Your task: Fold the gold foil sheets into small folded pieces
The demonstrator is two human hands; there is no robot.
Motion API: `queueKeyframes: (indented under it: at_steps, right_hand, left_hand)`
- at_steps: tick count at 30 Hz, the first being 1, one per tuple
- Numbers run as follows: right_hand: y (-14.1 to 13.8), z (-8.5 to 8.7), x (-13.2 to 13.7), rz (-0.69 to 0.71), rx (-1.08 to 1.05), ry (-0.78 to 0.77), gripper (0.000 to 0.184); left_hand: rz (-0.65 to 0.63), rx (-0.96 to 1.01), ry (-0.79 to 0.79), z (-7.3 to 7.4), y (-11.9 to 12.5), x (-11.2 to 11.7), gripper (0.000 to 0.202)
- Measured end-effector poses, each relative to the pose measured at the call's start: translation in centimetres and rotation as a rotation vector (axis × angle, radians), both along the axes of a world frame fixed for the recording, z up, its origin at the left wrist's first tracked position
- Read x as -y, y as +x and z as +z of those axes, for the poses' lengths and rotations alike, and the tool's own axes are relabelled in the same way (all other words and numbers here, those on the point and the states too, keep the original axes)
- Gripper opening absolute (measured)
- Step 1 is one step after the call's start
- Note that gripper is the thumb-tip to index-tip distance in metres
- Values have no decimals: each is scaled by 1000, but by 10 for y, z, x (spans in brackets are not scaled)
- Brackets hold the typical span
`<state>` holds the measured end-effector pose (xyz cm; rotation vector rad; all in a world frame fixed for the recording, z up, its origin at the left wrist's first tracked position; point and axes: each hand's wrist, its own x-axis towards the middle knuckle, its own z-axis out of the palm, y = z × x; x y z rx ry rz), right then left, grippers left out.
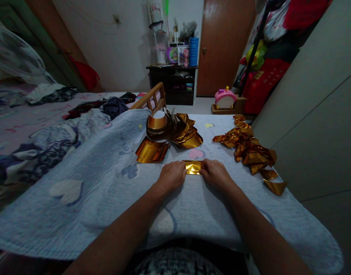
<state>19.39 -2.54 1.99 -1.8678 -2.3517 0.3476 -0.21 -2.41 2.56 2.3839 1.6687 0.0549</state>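
A folded strip of gold foil paper (pixel 193 167) lies between my two hands, low over the blue quilted cover (pixel 115 214). My left hand (pixel 173 176) grips its left end, and my right hand (pixel 216 175) grips its right end, fingers closed on both sides. Just beyond my left hand, several flat gold foil sheets (pixel 152 149) rest on the cover. Behind them sits a fanned, curling stack of gold foil sheets (pixel 189 135). Over on the right is a heap of folded gold foil pieces (pixel 250 147), with a few loose ones trailing toward me.
Rumpled clothes and bedding (pixel 57 137) spread across the left. A wooden rail (pixel 152 97) stands at the far edge of the cover. Past it are a dark cabinet (pixel 175 86) and a pink toy (pixel 225 100). A pale cabinet wall (pixel 316 126) borders the right side.
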Motion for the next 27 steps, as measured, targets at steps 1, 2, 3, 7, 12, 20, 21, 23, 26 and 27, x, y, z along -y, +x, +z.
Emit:
queueKeyframes:
  at_steps: [1, 2, 3, 7, 12, 20, 21, 23, 26, 27]
  right_hand:
    - [0, -1, 0, 0, -6, 4, 15]
    - [1, -2, 0, 3, -13, 8, 14]
    - [1, -3, 1, 8, -19, 13, 14]
    - [1, -6, 5, 13, -12, 92, 13]
    - [-5, -10, 7, 137, -46, 210, 13]
    - [-15, -15, 5, 210, -151, 169, 18]
    - [-16, -13, 5, 186, -138, 168, 17]
    - [-21, -9, 5, 144, -97, 162, 16]
    - [-29, -6, 5, 87, -25, 158, 20]
    - [-31, -5, 5, 73, -5, 158, 21]
  left_hand:
    - [6, -13, -1, 1, 0, 0, 28]
    - [9, -24, -2, 1, 0, 1, 29]
    - [11, -31, 1, 1, 0, 1, 29]
    - [15, -49, 12, 0, 0, 1, 31]
    - [19, -51, 20, -1, 1, 0, 31]
    - [18, -52, 36, 1, 1, 2, 30]
    - [23, -57, 52, 1, 1, 3, 30]
    - [42, -69, 92, 2, 0, 4, 30]
    - [67, -78, 135, 2, -2, 4, 34]
    - [67, -75, 136, 1, -4, 4, 34]
